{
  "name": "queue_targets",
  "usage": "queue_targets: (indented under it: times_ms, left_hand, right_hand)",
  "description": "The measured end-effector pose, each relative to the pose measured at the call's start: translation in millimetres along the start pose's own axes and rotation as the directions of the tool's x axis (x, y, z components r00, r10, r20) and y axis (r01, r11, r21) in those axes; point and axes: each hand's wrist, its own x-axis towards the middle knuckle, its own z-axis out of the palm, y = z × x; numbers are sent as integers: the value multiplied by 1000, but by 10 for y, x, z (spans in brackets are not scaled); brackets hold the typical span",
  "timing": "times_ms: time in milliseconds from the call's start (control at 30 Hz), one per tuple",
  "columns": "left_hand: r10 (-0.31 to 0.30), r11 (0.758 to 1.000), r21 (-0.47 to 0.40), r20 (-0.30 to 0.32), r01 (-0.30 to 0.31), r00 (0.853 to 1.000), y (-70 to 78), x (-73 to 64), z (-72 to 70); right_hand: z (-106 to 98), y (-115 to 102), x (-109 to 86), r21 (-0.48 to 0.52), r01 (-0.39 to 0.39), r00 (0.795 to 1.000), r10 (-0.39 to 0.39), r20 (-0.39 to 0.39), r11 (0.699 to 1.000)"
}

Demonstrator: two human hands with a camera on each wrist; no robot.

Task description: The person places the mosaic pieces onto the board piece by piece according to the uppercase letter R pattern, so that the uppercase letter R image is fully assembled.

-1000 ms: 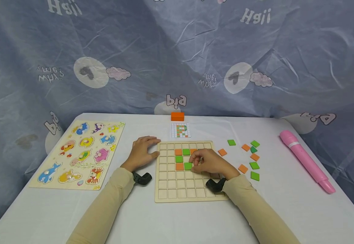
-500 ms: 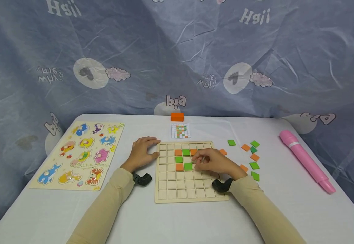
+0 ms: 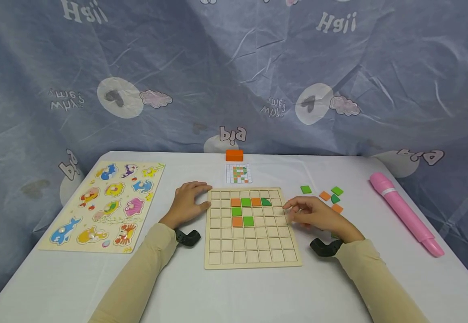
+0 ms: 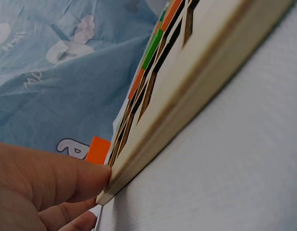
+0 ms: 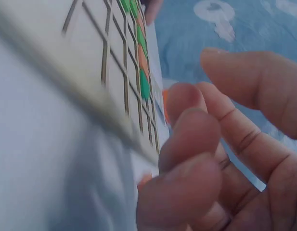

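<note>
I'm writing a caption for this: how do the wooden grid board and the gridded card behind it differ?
The board is much larger than the card. The board carries seven separate tiles, while the card's coloured pattern looks printed. The left hand touches the board; the card lies untouched. Both show square grids with green and orange.

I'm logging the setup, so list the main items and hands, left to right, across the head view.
Flat wooden puzzle board with colourful sea animals → left hand → square pale wooden grid board → right hand → long pink stick with a white band.
</note>
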Motion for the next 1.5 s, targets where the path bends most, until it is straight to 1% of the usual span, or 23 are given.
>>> queue_targets:
  times_ms: [167,300,433,533,733,933,1033,1167,1500]
  left_hand:
    - [2,1000,3,-1,-2,1000,-1,-9,2]
    - [7,1000,-1,-2,-7,1000,-9,-5,10]
    - [17,1000,6,-11,-17,1000,-24,5,18]
    - [15,1000,6,-12,-15,1000,-27,10,19]
    - [21,1000,6,-16,-21,1000,-36,24,29]
    - [15,1000,-8,-10,-15,1000,-22,3,19]
    - [15,1000,-2,-15,-15,1000,-21,-5,13]
    - [17,1000,1,-18,-17,1000,-25,-4,12]
    - [13,1000,-7,-11,-13,1000,-8,-9,9]
  right_hand:
    - [-184,90,-193,9,-48,998,48,-37,999]
    - [-318,181,-309,16,-60,996,61,-66,998]
    - [-421,261,-403,7,-56,993,56,-107,998]
    - [-474,303,-446,-6,-48,990,47,-130,999]
    - [-537,355,-483,7,-68,987,68,-147,998]
    - [-571,426,-505,-17,-38,987,35,-156,999]
    - [-584,464,-505,-38,-9,990,3,-143,999]
    - [-597,508,-494,-59,24,995,-30,-95,998]
    - [-595,562,-488,-97,48,998,-52,-44,994]
